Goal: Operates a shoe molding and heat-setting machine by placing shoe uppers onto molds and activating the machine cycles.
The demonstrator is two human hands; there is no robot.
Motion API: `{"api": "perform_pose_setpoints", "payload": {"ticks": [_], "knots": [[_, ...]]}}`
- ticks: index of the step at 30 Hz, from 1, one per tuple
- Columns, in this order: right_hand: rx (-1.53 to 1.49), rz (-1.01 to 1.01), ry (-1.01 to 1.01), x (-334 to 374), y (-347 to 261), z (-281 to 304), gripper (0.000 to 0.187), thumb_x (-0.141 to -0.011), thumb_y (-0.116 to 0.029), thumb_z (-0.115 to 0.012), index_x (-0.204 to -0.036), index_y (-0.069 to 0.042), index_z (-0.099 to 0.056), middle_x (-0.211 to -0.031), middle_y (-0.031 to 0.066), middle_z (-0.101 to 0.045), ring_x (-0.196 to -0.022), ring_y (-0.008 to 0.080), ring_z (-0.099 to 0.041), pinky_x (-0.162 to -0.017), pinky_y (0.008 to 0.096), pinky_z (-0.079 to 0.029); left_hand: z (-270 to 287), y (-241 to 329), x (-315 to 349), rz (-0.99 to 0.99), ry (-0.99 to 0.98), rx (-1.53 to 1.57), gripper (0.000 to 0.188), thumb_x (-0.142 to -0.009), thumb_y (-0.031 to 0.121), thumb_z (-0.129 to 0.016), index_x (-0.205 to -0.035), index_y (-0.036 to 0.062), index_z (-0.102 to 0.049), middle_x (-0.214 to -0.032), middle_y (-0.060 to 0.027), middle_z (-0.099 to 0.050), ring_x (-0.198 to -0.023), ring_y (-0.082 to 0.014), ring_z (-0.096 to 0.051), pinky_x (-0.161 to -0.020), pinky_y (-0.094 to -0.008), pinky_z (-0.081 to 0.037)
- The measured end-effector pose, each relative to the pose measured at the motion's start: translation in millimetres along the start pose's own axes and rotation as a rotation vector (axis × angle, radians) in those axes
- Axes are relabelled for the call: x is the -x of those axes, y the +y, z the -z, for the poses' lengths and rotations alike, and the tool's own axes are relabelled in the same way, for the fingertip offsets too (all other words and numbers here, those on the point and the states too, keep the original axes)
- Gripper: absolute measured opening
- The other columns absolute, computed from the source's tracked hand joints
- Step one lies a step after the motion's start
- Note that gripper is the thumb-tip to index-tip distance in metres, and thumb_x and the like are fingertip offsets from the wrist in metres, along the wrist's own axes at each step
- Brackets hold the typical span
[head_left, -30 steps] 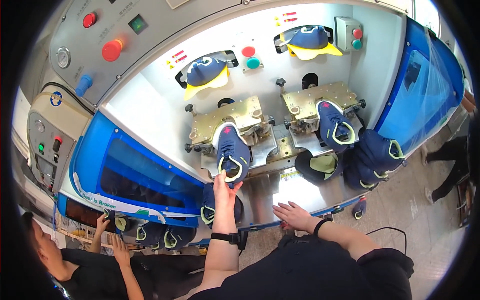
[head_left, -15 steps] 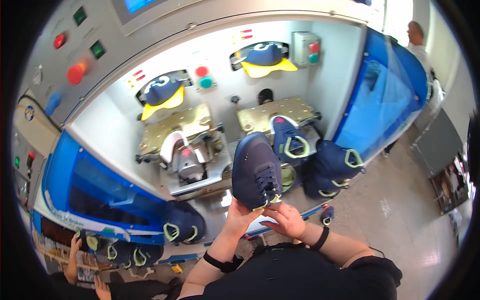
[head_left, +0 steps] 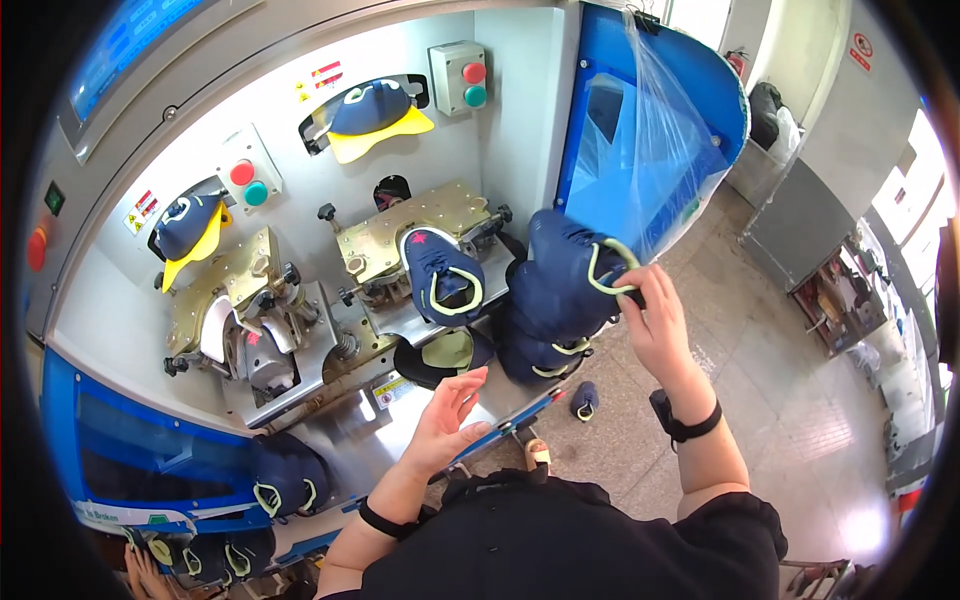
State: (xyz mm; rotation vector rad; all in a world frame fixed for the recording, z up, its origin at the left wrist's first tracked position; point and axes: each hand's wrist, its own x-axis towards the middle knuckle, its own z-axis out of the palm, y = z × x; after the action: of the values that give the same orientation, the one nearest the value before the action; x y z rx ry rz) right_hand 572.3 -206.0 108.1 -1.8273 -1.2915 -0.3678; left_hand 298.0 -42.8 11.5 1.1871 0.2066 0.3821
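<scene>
My right hand (head_left: 655, 320) pinches the lime-edged collar of a navy shoe upper (head_left: 570, 255), which tops a pile at the right end of the machine's ledge. Other navy uppers (head_left: 535, 355) lie beneath it, partly hidden. My left hand (head_left: 445, 425) hovers over the metal ledge (head_left: 400, 415), fingers apart and holding nothing. Just beyond its fingertips is a dark shoe piece (head_left: 448, 352) with a pale green inside. Farther back, a navy upper (head_left: 443, 285) with a pink mark sits at the right-hand press station. The left station holds a grey form (head_left: 268, 362) with a white band.
Two navy pieces with yellow edging (head_left: 375, 112) sit in openings in the machine's back wall. Red and green buttons (head_left: 246, 182) are beside them. A blue side panel (head_left: 650, 120) hangs with clear plastic. More uppers (head_left: 288, 475) lie left. Another person's hand (head_left: 145, 575) shows lower left.
The shoe upper held up in both hands has left my left hand. My right hand has moved right to the pile and grips a collar there. The view has swung right.
</scene>
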Motion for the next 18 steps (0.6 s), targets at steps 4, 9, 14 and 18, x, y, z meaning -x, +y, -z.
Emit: {"api": "perform_pose_setpoints", "payload": {"ticks": [4,9,14,18], "knots": [[0.085,-0.074,-0.118,2.2,24.1,-28.1,0.017,-0.087,-0.003,-0.059,-0.104,-0.003,-0.057,-0.1,0.0147,-0.056,-0.096,0.0346,-0.058,-0.083,0.0415,-0.048,0.8,-8.7,-0.6,0.035,0.002,-0.013,0.057,-0.083,0.011,-0.079,-0.13,0.0104,-0.047,-0.151,-0.0118,-0.038,-0.145,-0.0234,-0.029,-0.12,-0.0419,-0.017],[0.552,0.036,0.21,7.2,-6.8,-36.0,0.033,-0.083,-0.007,-0.067,-0.115,-0.004,-0.059,-0.12,0.0171,-0.056,-0.1,0.0343,-0.059,-0.086,0.0419,-0.05,19.6,-7.1,17.1,-0.011,0.138,-0.033,0.051,-0.085,0.01,-0.077,-0.128,0.0089,-0.049,-0.147,-0.0102,-0.043,-0.141,-0.0215,-0.035,-0.119,-0.04,-0.021],[0.074,0.327,0.241,-20.3,-109.3,-77.7,0.036,-0.078,0.001,-0.07,-0.113,-0.003,-0.062,-0.126,0.019,-0.055,-0.096,0.0328,-0.061,-0.078,0.039,-0.052,48.4,5.6,49.5,-0.112,0.358,-0.126,0.029,-0.093,0.001,-0.063,-0.12,0.0056,-0.055,-0.131,-0.0106,-0.057,-0.128,-0.0211,-0.051,-0.11,-0.0361,-0.038],[-0.381,0.647,0.041,-60.9,-193.9,-142.9,0.032,-0.078,0.005,-0.067,-0.109,-0.003,-0.063,-0.111,0.0159,-0.062,-0.081,0.0319,-0.063,-0.068,0.037,-0.053,69.7,23.7,80.5,-0.184,0.54,-0.085,0.021,-0.092,0.011,-0.069,-0.11,0.0052,-0.058,-0.113,-0.0061,-0.064,-0.11,-0.0145,-0.06,-0.098,-0.031,-0.046]]}}
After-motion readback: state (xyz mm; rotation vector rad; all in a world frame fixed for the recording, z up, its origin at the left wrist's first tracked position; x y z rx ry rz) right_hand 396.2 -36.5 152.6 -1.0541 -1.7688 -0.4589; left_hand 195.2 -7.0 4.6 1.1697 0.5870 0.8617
